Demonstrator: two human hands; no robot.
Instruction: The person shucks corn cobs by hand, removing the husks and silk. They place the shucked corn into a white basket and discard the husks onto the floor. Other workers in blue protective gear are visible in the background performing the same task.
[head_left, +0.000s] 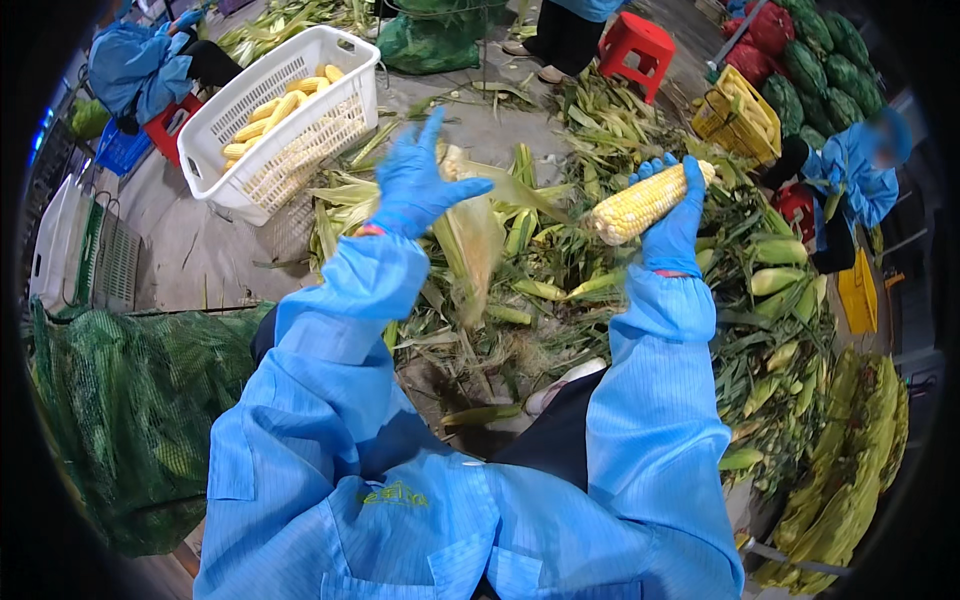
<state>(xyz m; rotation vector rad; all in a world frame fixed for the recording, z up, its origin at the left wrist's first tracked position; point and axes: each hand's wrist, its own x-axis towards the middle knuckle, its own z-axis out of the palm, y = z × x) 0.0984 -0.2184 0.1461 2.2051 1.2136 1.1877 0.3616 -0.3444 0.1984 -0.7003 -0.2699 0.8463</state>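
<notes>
A husked ear of yellow and white corn (649, 202) lies tilted in my right hand (673, 232), which wears a blue glove. My left hand (416, 184), gloved alike and slightly blurred, has its fingers spread. Just beyond and below it, a blurred corn husk (472, 247) with a pale stub hangs over the floor, apparently in mid-air. Whether it touches the left hand cannot be told. Stripped husks and leaves (555, 315) cover the ground between my arms. Unhusked ears (776, 281) lie among leaves to the right.
A white plastic crate (206, 169) holding husked corn stands ahead left. Filled green mesh sacks (142, 405) lie at near left. A red stool (637, 49) and a yellow crate of corn (739, 112) stand farther off. Co-workers in blue sit at left (139, 67) and right (855, 172).
</notes>
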